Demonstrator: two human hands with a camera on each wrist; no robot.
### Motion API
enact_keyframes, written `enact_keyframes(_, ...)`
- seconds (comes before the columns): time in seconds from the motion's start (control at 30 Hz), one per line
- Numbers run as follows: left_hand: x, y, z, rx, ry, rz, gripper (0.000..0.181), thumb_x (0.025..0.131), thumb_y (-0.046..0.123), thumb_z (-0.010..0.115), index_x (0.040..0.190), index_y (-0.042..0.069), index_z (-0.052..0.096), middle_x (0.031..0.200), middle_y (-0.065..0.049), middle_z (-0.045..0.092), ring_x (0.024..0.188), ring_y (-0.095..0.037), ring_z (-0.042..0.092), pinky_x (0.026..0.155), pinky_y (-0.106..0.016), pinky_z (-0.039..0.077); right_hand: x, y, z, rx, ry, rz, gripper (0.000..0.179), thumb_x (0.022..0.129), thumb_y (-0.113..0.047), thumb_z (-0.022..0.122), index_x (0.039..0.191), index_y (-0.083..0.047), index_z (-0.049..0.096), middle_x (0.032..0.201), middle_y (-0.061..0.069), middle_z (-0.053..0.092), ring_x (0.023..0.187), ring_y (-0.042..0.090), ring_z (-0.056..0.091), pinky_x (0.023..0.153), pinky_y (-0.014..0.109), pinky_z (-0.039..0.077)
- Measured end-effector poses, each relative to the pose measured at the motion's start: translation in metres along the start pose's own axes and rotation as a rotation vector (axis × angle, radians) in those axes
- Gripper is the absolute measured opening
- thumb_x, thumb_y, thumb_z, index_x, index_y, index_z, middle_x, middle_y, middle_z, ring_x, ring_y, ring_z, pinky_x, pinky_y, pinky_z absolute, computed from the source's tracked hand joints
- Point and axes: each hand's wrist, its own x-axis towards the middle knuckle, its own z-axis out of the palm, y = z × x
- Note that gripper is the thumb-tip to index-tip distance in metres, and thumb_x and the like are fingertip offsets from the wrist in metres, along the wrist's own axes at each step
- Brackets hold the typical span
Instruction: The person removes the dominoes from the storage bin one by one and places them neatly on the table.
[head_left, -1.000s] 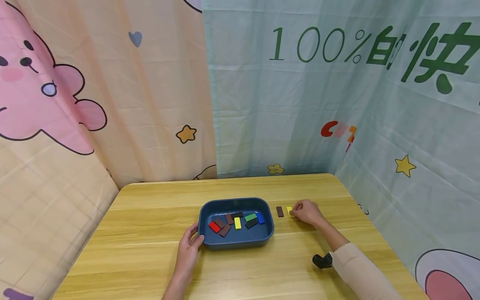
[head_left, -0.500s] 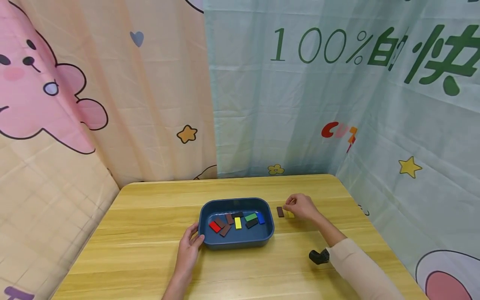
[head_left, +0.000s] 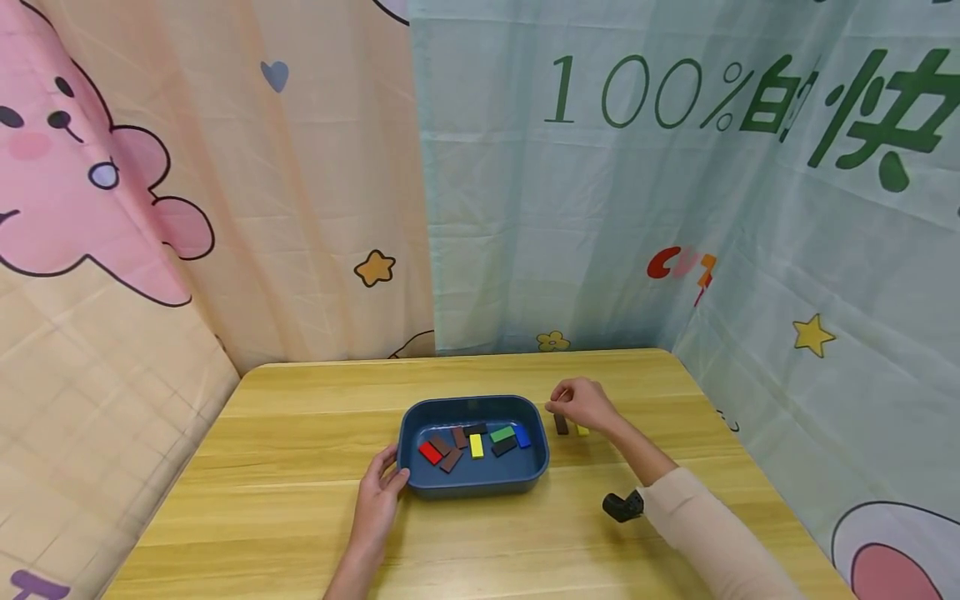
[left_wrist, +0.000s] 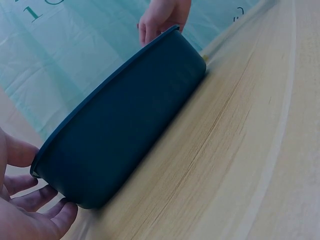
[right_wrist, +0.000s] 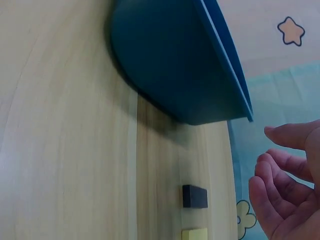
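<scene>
A dark blue rectangular bin (head_left: 480,490) rests on the wooden table, holding several flat domino-like blocks: red (head_left: 430,452), yellow (head_left: 476,447), green (head_left: 502,434), blue (head_left: 522,437), black and brown. My left hand (head_left: 375,500) grips its left end, thumb at the rim and fingers against the outer wall. Past the bin's right end, my right hand (head_left: 588,404) hovers above the table with loosely bent fingers; in the right wrist view its thumb and fingers (right_wrist: 272,200) are apart with nothing between them. Beneath it lie a dark brown block (right_wrist: 195,196) and a yellow block (right_wrist: 195,234).
A black device (head_left: 622,507) sits by the right sleeve (head_left: 705,525). The table (head_left: 300,433) reaches back to printed curtains (head_left: 510,208) behind it and at both sides.
My right hand has moved left, from the yellow block over the brown block toward the bin's right end. Both blocks stay on the table; the left hand and bin keep their place.
</scene>
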Motion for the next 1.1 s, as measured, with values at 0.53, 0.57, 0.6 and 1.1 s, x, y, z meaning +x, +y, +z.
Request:
enact_keyframes(0.53, 0.001, 0.001, 0.0, -0.001, -0.005, 0.005, 0.05, 0.107, 0.001, 0.05, 0.154, -0.006, 0.038, 0.154, -0.028, 0.039, 0.139, -0.046, 0.043, 0.108, -0.033, 0.046, 0.007, -0.029, 0.008, 0.032, -0.06, -0.104, 0.013, 0.093, -0.02, 0.079, 0.092, -0.008, 0.073, 0.081, -0.002, 0.067, 0.072, 0.016, 0.062, 0.066, 0.034, 0.054)
enact_keyframes(0.57, 0.002, 0.001, -0.001, -0.001, -0.007, 0.007, 0.05, 0.107, 0.002, 0.05, 0.154, -0.006, 0.038, 0.154, -0.028, 0.039, 0.139, -0.046, 0.043, 0.108, -0.032, 0.046, 0.007, -0.03, 0.009, 0.033, -0.063, -0.118, 0.012, 0.093, -0.02, 0.079, 0.093, -0.008, 0.073, 0.081, -0.002, 0.066, 0.073, 0.016, 0.062, 0.066, 0.034, 0.054)
enact_keyframes(0.6, 0.002, 0.001, -0.001, 0.0, -0.009, 0.009, 0.05, 0.106, 0.002, 0.05, 0.154, -0.006, 0.038, 0.154, -0.028, 0.039, 0.139, -0.046, 0.044, 0.107, -0.032, 0.046, 0.008, -0.031, 0.01, 0.032, -0.069, -0.129, 0.012, 0.093, -0.02, 0.079, 0.093, -0.009, 0.073, 0.081, -0.003, 0.066, 0.073, 0.016, 0.061, 0.066, 0.034, 0.054)
enact_keyframes(1.1, 0.0, -0.001, 0.0, 0.016, 0.002, 0.01, 0.049, 0.106, 0.0, 0.051, 0.153, -0.006, 0.04, 0.153, -0.028, 0.04, 0.137, -0.046, 0.045, 0.108, -0.035, 0.047, 0.015, -0.059, 0.031, 0.015, -0.156, -0.262, 0.013, 0.092, -0.017, 0.079, 0.098, -0.007, 0.075, 0.082, -0.004, 0.067, 0.074, 0.012, 0.061, 0.068, 0.031, 0.055)
